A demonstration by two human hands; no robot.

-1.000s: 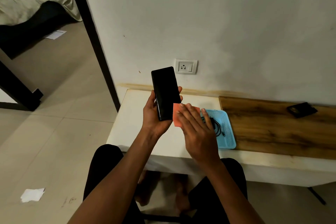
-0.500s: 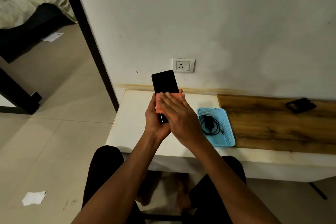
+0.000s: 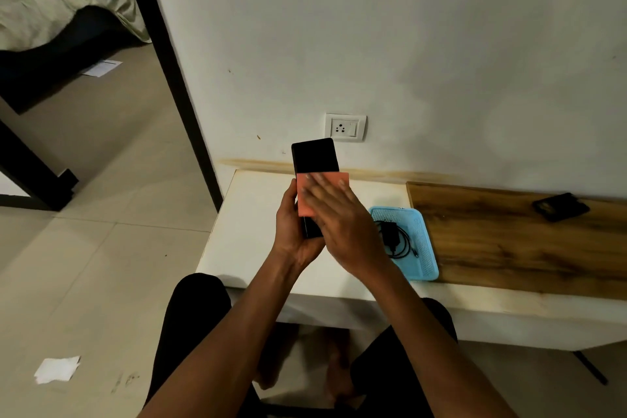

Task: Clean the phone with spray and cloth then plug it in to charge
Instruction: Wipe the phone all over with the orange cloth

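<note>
My left hand point(image 3: 294, 231) holds a black phone point(image 3: 315, 154) upright over the white table, screen toward me. My right hand point(image 3: 342, 224) lies flat on an orange cloth point(image 3: 305, 202) and presses it against the middle of the screen, hiding the phone's lower half. A black charger with its coiled cable point(image 3: 395, 240) rests in a light blue tray point(image 3: 424, 248) just right of my hands. A white wall socket point(image 3: 345, 127) sits on the wall right above the phone. No spray bottle is in view.
The white table point(image 3: 251, 224) adjoins a wooden board point(image 3: 509, 241) on the right that carries a small black object point(image 3: 559, 206). A dark door frame stands at the left. Paper scraps point(image 3: 56, 369) lie on the tiled floor. My knees are under the table's front edge.
My right hand brought the orange cloth from beside the phone onto its screen and slid it upward. The phone in my left hand tilted a little more upright.
</note>
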